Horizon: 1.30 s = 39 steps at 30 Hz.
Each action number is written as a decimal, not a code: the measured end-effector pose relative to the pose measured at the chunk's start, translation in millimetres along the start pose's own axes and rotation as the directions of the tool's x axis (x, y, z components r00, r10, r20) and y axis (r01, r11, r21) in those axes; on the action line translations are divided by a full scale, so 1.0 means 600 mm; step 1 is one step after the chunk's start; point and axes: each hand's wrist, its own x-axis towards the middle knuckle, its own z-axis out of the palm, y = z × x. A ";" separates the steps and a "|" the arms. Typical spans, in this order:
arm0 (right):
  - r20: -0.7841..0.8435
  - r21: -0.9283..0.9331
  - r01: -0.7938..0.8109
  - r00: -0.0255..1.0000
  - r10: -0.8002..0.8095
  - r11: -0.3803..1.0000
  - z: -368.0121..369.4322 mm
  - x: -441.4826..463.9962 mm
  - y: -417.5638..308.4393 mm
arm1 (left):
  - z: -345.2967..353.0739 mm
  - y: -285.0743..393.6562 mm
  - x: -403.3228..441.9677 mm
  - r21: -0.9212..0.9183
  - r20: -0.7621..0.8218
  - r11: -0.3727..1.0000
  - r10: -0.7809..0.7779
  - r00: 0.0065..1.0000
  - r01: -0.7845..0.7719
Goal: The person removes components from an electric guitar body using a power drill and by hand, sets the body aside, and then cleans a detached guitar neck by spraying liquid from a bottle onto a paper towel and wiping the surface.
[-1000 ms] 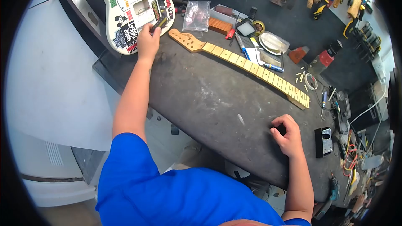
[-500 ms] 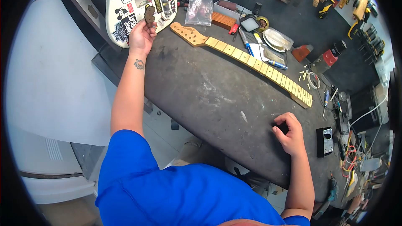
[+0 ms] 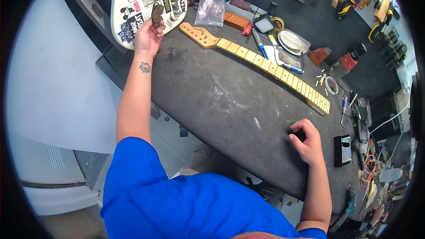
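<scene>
Up at the left, my left hand (image 3: 148, 36) is closed on a small dark brown plate with holes (image 3: 157, 13), pinched by one end. It is held in front of the white electric guitar body (image 3: 121, 28), which is covered in stickers and lies at the bench's far left. Whether the plate touches the body I cannot tell. My right hand (image 3: 306, 141) rests on the dark bench, fingers loosely curled and a gap between thumb and forefinger, holding nothing. Diagonally across the bench lies a maple guitar neck (image 3: 265, 65), its headstock nearer my left hand.
Behind the neck are a clear plastic bag (image 3: 210, 10), an orange-brown block (image 3: 236, 21), a tape roll (image 3: 277, 25) and a blue-handled tool (image 3: 260, 44). A black and silver box (image 3: 342, 150) stands right of my right hand. Cables and tools crowd the right edge.
My left hand has shifted slightly left, and the brown plate has turned and moved slightly upright in it. My right hand and the guitar neck stay where they were.
</scene>
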 end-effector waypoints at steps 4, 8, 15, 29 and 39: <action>0.005 0.004 0.001 1.000 -0.001 1.000 -0.001 -0.002 0.002 | -0.001 0.000 0.000 -0.006 0.010 1.000 0.001 1.000 -0.001; 0.007 0.009 0.005 1.000 -0.006 1.000 -0.002 -0.001 0.002 | -0.005 -0.001 0.001 0.013 0.025 1.000 0.000 1.000 0.000; 0.004 0.011 -0.011 1.000 0.011 1.000 -0.002 0.000 0.002 | 0.008 -0.003 -0.005 0.156 0.004 0.987 0.029 1.000 -0.029; 0.003 0.021 -0.021 1.000 0.021 1.000 -0.003 -0.001 -0.002 | -0.002 -0.018 0.004 0.261 0.078 0.947 0.174 0.982 -0.189; 0.012 0.013 -0.025 1.000 0.025 1.000 -0.003 -0.001 0.000 | -0.005 -0.024 0.008 0.243 0.063 0.942 0.225 0.972 -0.234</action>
